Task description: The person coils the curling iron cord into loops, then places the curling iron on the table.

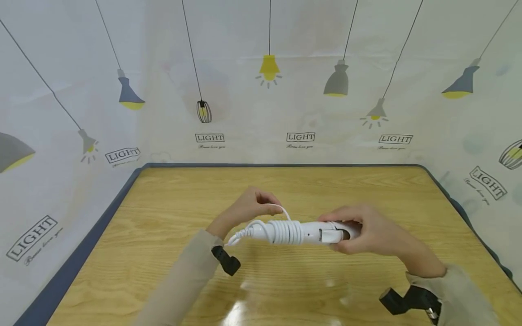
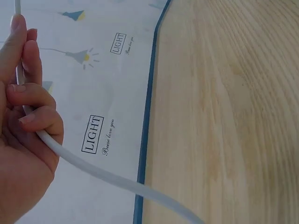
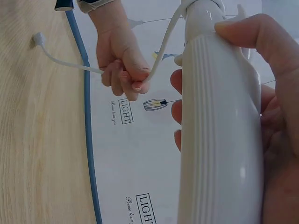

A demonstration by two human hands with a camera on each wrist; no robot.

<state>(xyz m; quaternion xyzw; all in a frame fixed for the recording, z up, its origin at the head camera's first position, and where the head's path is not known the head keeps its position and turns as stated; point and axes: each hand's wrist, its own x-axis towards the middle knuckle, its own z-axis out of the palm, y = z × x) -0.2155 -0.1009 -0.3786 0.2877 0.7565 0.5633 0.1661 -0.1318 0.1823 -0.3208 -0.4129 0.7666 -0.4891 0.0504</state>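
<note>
My right hand (image 1: 375,231) grips a long white handheld electric appliance (image 1: 313,232) by its right part, thumb on the near side and fingers behind. It lies level over the table, with a dark gap and a lever-like piece on its side. A white power cord (image 1: 287,232) is wound in several turns round its left part. In the right wrist view the ribbed white body (image 3: 219,130) fills the palm. My left hand (image 1: 249,206), behind the coils, pinches the cord (image 2: 98,172) between curled fingers. The cord's free end runs past that hand to a white plug (image 3: 39,39).
Under the hands is a wooden table (image 1: 163,199) with a dark blue edge. Behind and beside it hangs a pale curtain (image 1: 244,99) printed with lamps and the word LIGHT. Black wrist cameras (image 1: 225,261) are strapped on both sleeves.
</note>
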